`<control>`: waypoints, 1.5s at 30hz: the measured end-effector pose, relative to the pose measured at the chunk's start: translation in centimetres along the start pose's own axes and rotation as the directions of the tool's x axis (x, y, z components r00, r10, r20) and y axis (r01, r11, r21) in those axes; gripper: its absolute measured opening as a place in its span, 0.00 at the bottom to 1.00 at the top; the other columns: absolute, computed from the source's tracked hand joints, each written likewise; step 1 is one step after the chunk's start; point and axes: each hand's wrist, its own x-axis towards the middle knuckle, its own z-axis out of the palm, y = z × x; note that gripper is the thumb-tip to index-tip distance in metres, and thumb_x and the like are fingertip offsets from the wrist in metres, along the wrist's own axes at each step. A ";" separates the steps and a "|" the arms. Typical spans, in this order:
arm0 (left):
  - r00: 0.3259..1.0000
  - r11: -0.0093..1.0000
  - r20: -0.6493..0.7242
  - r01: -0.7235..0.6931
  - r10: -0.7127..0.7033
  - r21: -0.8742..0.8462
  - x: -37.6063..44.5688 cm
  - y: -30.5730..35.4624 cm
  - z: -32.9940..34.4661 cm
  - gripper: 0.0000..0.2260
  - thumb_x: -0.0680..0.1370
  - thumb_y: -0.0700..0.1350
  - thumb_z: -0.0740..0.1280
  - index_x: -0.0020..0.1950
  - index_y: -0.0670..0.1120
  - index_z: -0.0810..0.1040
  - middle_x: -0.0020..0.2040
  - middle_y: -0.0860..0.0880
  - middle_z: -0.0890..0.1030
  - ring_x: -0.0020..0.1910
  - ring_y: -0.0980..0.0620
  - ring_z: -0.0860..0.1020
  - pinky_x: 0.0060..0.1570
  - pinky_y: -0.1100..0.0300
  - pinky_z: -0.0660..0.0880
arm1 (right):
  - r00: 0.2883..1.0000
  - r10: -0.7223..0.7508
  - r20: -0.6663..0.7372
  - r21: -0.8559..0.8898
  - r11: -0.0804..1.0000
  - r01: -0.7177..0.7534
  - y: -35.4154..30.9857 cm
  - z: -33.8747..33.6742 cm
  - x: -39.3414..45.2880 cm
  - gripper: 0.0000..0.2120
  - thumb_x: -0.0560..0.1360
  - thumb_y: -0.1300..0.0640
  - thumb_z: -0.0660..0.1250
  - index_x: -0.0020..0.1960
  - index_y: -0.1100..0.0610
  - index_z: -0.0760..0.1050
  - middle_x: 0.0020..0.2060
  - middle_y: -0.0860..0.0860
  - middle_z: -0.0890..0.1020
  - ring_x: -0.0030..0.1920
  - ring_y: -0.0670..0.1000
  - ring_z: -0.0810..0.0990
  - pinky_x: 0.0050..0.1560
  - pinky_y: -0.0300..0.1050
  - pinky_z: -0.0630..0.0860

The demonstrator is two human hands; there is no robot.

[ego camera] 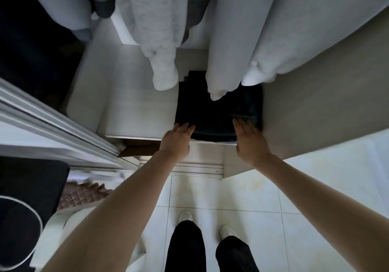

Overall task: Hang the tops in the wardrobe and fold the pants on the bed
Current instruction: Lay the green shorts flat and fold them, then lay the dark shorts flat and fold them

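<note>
While at folded pants (216, 111): left hand (176, 139), right hand (250, 143)

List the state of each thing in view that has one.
left hand: open, fingertips at the dark folded stack
right hand: open, fingers at the stack
dark folded stack: folded, lying on the wardrobe shelf
white tops: hanging
wardrobe shelf: bare on its left part

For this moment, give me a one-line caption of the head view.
Both open hands, left hand and right hand, reach to the dark folded stack on the wardrobe shelf.
</note>
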 end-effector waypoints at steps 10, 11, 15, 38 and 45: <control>0.905 0.826 -0.145 0.288 -0.401 -0.485 -13.5 8.6 -0.9 0.14 0.82 0.42 0.60 0.67 0.48 0.75 0.58 0.48 0.82 0.57 0.50 0.80 0.59 0.57 0.77 | 0.925 -0.380 -0.027 0.199 0.904 0.378 -0.9 -1.5 -9.2 0.32 0.79 0.57 0.59 0.78 0.60 0.48 0.74 0.56 0.61 0.72 0.54 0.63 0.70 0.45 0.62; 0.875 0.776 -0.134 0.331 -0.466 -0.537 -15.0 9.7 -0.7 0.14 0.82 0.43 0.60 0.66 0.49 0.76 0.59 0.49 0.82 0.58 0.51 0.79 0.58 0.59 0.75 | 0.915 -0.403 -0.003 0.223 0.892 0.393 -0.9 -1.6 -10.2 0.32 0.80 0.56 0.58 0.78 0.59 0.48 0.74 0.56 0.62 0.72 0.54 0.63 0.70 0.45 0.63; 0.657 0.508 -0.128 0.430 -0.743 -0.747 -22.3 15.4 0.7 0.12 0.81 0.43 0.62 0.60 0.53 0.78 0.53 0.55 0.83 0.52 0.54 0.80 0.50 0.64 0.73 | 0.847 -0.531 0.029 0.272 0.819 0.505 -0.9 -2.1 -14.5 0.30 0.81 0.52 0.57 0.78 0.58 0.49 0.72 0.55 0.66 0.70 0.53 0.68 0.68 0.45 0.67; -0.532 -0.435 0.427 -0.118 -0.731 -0.892 -60.3 52.0 19.2 0.11 0.78 0.44 0.65 0.46 0.62 0.77 0.38 0.58 0.82 0.38 0.60 0.80 0.35 0.65 0.74 | -0.180 -0.922 0.343 0.330 -0.061 0.942 -5.5 6.0 -53.0 0.19 0.81 0.52 0.57 0.72 0.50 0.63 0.61 0.44 0.75 0.61 0.45 0.72 0.55 0.35 0.65; -0.708 -0.438 0.585 -0.414 -0.395 -0.798 -70.4 68.5 26.2 0.08 0.78 0.44 0.65 0.44 0.58 0.78 0.34 0.49 0.81 0.30 0.58 0.76 0.31 0.64 0.72 | -0.434 -0.786 0.440 0.347 -0.296 0.890 -2.9 13.1 -70.9 0.17 0.80 0.54 0.58 0.68 0.52 0.67 0.52 0.43 0.77 0.55 0.47 0.73 0.50 0.38 0.66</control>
